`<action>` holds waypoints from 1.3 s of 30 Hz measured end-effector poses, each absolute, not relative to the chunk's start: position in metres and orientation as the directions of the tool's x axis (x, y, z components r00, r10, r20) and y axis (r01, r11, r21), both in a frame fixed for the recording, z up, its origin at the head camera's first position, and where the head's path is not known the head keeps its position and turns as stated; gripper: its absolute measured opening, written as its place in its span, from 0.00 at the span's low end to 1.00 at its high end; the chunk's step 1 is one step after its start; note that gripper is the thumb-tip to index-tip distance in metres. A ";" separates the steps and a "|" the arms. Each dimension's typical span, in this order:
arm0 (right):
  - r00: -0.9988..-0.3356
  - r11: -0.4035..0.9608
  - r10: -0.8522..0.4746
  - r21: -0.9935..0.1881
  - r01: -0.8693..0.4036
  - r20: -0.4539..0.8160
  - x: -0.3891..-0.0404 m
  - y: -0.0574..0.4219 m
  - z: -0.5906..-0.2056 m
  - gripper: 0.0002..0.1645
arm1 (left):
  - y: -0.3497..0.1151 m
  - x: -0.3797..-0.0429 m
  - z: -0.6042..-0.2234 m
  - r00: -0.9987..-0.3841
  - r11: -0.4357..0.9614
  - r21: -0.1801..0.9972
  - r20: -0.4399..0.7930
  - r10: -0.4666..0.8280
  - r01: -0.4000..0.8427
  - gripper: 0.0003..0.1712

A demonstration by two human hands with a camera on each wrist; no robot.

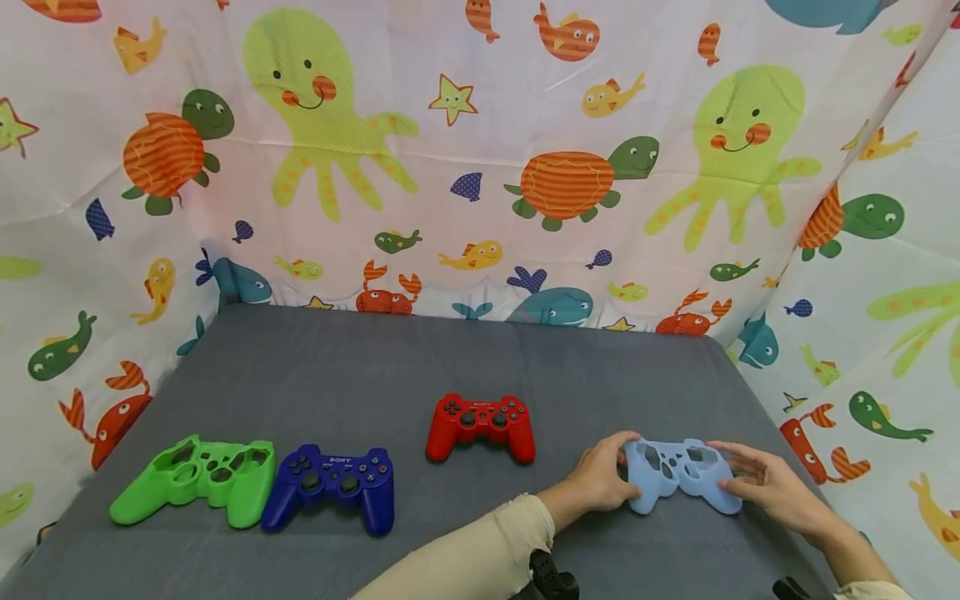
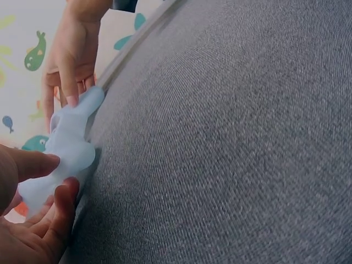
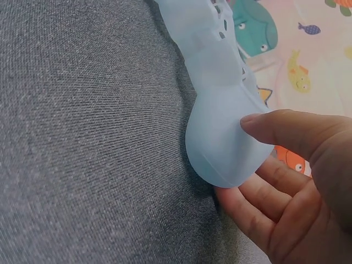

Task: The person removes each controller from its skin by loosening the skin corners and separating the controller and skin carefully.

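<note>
Toward the right of the table, a light blue controller cover [image 1: 701,481] with cut-out openings is held between two hands. My left hand [image 1: 602,473] grips its left end, thumb on top and fingers around the side. At the other end, my right hand [image 1: 776,485] pinches the right handle. In the right wrist view, the right thumb presses the top of the cover [image 3: 225,132] while the fingers reach under its rounded end. The left wrist view has the cover [image 2: 71,129] low over the grey cloth, with both hands on it.
A red game controller [image 1: 481,410] lies near the table's middle. To the left, a dark blue controller [image 1: 330,477] sits beside a green controller cover [image 1: 243,502]. Grey cloth [image 1: 360,358] covers the table, and a sea-animal printed curtain [image 1: 480,150] stands around its back and sides.
</note>
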State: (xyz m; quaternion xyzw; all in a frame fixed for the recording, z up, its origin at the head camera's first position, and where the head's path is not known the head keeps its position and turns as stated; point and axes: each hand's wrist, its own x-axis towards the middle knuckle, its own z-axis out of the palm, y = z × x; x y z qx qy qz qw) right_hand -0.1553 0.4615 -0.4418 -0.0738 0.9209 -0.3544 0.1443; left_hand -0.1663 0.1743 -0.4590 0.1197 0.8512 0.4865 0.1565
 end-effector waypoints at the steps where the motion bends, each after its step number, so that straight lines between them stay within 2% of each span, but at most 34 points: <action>1: -0.946 0.732 -0.240 -0.681 -0.028 -0.219 -0.155 0.462 -0.442 0.34 | 0.174 -0.166 -0.460 -0.923 0.499 0.865 -0.152 0.354 0.049 0.42; 9: -0.945 0.731 -0.239 -0.682 -0.025 -0.222 -0.155 0.461 -0.442 0.35 | 0.168 -0.169 -0.460 -0.916 0.492 0.869 -0.155 0.371 0.052 0.38; 24: -0.951 0.753 -0.233 -0.657 -0.045 -0.202 -0.153 0.457 -0.440 0.33 | 0.164 -0.170 -0.458 -0.905 0.502 0.862 -0.159 0.395 0.068 0.37; 39: -0.962 0.826 -0.220 -0.556 -0.096 -0.161 -0.152 0.452 -0.430 0.28 | 0.155 -0.173 -0.456 -0.890 0.477 0.875 -0.153 0.430 0.080 0.31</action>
